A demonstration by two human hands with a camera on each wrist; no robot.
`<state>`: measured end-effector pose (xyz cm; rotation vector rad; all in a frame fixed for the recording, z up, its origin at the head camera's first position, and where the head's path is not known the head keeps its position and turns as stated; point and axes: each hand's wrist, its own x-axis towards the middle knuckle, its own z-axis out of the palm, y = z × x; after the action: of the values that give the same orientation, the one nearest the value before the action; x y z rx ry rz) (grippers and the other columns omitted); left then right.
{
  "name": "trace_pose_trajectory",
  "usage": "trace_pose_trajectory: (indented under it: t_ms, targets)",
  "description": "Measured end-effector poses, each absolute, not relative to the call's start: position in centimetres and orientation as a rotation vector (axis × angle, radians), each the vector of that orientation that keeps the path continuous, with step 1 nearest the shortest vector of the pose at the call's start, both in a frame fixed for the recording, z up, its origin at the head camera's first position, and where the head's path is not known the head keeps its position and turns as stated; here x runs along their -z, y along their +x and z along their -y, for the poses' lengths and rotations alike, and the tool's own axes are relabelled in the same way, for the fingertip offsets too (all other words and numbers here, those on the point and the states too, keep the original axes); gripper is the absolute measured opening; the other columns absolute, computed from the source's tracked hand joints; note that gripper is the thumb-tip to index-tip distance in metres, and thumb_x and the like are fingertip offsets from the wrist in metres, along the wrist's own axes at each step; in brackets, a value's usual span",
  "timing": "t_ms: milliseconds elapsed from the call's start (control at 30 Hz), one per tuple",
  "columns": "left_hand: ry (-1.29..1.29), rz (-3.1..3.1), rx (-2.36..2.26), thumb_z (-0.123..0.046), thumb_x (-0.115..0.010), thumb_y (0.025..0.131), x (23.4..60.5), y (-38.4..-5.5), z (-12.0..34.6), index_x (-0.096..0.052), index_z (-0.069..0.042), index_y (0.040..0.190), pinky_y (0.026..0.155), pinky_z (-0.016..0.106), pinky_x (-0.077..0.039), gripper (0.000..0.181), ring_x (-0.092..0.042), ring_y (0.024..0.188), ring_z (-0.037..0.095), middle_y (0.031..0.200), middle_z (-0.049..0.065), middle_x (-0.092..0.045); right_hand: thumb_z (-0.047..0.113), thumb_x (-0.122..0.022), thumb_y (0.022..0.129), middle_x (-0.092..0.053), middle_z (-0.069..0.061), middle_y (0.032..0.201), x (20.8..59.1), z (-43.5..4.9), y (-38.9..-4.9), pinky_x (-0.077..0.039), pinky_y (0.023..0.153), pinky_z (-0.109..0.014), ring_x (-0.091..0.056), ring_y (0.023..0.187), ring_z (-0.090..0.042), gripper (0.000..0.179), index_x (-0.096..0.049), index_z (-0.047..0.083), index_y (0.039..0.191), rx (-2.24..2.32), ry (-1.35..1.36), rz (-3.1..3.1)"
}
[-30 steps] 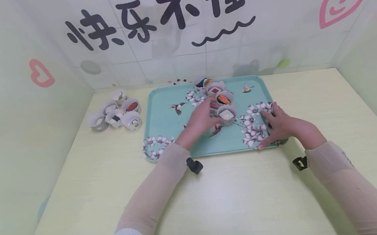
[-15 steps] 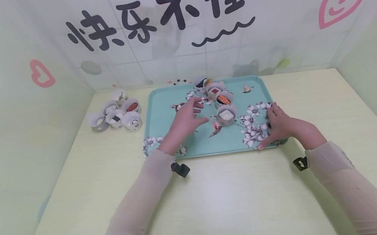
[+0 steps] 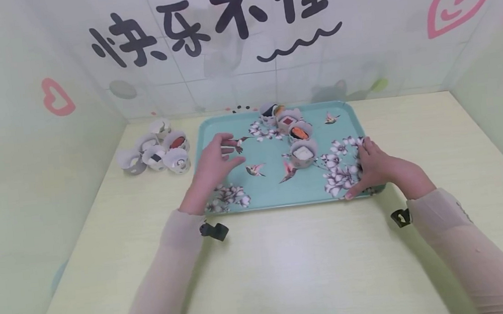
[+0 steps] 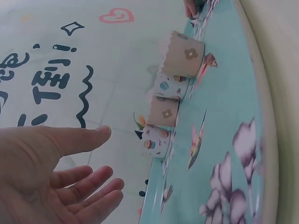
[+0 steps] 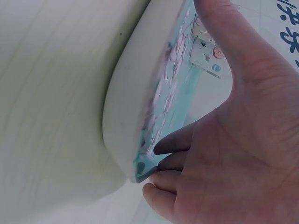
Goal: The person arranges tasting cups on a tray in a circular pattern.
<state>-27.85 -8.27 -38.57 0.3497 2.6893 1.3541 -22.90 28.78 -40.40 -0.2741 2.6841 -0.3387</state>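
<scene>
My left hand hovers over the left side of a teal tray printed with birds and flowers. Its fingers are loosely bent and hold nothing, with thumb and fingers spread apart in the left wrist view. The right hand rests at the tray's right front corner, thumb by the front rim and fingertips along the right side. On the tray, several patterned paper cups stand in a slanting row. The nearest cup holds a white piece, and the one behind holds an orange-topped sushi piece. Beige cup sides show in the left wrist view.
Left of the tray, several more paper cups stand in a cluster on the pale table; one cup has a red-topped piece inside. A printed wall closes the back, and side walls stand left and right.
My left hand has drawn away from the nearest cup in the row, moving left across the tray. The cups stay where they were, and the right hand keeps its place at the corner.
</scene>
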Motion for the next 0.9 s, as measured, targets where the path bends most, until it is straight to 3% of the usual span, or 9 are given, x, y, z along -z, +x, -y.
trace_pose_trajectory:
  t_ms: [900]
  targets:
    - [-0.044, -2.841, -1.363, -0.026, -0.069, 0.086, 38.8, -27.2, 17.9, -0.045, -0.006, 0.133, 0.101, 0.042, -0.044, 0.057, -0.05, 0.123, 0.031, 0.134, 0.015, -0.051, 0.063, -0.081, 0.054, 0.012, -0.044, 0.143, 40.3, -28.8, -22.9, -0.015, 0.109, -0.061, 0.004, 0.134, -0.056, 0.145, 0.0, -0.024, 0.138, 0.385, -0.272, -2.683]
